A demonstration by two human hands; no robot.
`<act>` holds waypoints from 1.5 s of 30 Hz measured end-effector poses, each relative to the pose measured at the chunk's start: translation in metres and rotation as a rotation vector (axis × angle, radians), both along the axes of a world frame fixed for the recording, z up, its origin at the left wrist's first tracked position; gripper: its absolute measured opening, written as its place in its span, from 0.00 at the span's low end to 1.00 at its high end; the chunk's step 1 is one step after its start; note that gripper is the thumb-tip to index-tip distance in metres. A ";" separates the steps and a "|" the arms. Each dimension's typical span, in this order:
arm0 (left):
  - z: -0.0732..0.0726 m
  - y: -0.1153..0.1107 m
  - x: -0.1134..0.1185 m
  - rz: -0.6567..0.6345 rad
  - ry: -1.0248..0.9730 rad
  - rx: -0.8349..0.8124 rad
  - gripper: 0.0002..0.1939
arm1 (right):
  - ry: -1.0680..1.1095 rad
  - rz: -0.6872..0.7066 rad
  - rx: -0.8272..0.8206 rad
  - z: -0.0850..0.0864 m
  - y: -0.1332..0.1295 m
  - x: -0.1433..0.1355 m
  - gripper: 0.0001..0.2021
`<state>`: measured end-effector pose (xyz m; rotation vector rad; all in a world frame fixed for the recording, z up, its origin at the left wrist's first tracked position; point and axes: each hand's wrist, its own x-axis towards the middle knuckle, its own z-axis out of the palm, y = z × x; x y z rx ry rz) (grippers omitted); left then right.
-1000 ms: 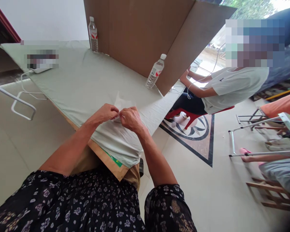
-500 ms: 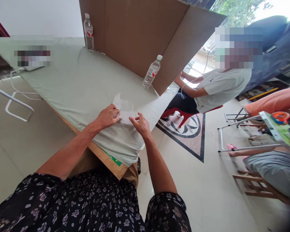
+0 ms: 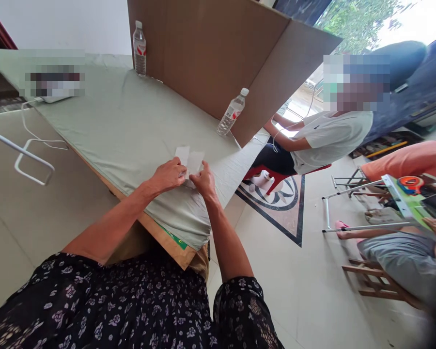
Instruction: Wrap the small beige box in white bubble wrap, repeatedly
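Observation:
Over the table's near corner, my left hand (image 3: 170, 175) is closed on a thin, pale white sheet of paper (image 3: 195, 160), perhaps tissue. One narrow flap stands up beside the left fingers, and a wider part lies between the hands. At the sheet's right edge, my right hand (image 3: 204, 182) pinches it, thumb pointing toward the left hand. The two hands are close together but slightly apart. My fingers hide the sheet's lower part.
A pale cloth covers the table (image 3: 105, 116). One water bottle (image 3: 232, 112) stands beyond my hands, another bottle (image 3: 140, 51) at the back, both by a large cardboard panel (image 3: 210, 53). A person (image 3: 334, 135) sits on a red stool at right; another sits by a small green table (image 3: 403, 194).
My right hand has closed from loosely spread fingers to a pinch and moved nearer the left. The paper looks narrower, with a straighter upright flap.

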<state>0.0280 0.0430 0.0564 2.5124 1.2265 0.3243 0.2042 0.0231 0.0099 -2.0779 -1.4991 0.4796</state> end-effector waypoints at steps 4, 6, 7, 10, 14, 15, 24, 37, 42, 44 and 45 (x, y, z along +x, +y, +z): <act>0.000 0.001 0.001 -0.014 0.013 -0.005 0.17 | -0.065 0.012 0.055 0.005 -0.001 -0.001 0.37; 0.000 0.002 0.001 -0.022 0.008 -0.015 0.17 | -0.001 -0.005 0.105 0.008 -0.002 0.000 0.37; 0.001 0.003 0.002 -0.024 0.004 -0.019 0.17 | 0.036 -0.013 0.128 0.010 -0.002 0.000 0.36; 0.001 0.003 0.003 -0.023 0.002 -0.027 0.17 | 0.158 -0.013 0.158 0.015 -0.001 -0.005 0.36; -0.002 0.006 0.003 -0.024 -0.009 -0.050 0.17 | 0.296 -0.008 0.154 0.019 0.002 -0.016 0.35; -0.004 0.007 0.002 -0.033 -0.029 -0.057 0.17 | 0.307 -0.007 0.157 0.020 0.002 -0.019 0.35; -0.033 0.017 -0.001 -0.029 -0.315 -0.070 0.33 | 0.248 0.158 0.124 0.024 -0.004 -0.023 0.29; -0.034 0.011 0.002 0.275 -0.564 -0.168 0.10 | 0.011 0.471 0.112 0.022 -0.010 -0.012 0.38; -0.036 0.010 0.010 0.261 -0.537 -0.149 0.05 | 0.294 0.472 0.140 0.021 -0.004 0.003 0.36; -0.038 0.010 0.010 0.254 -0.530 -0.131 0.06 | 0.440 0.301 0.157 0.018 -0.003 0.011 0.32; -0.039 0.010 0.010 0.251 -0.526 -0.123 0.06 | 0.502 0.188 0.145 0.017 -0.003 0.015 0.29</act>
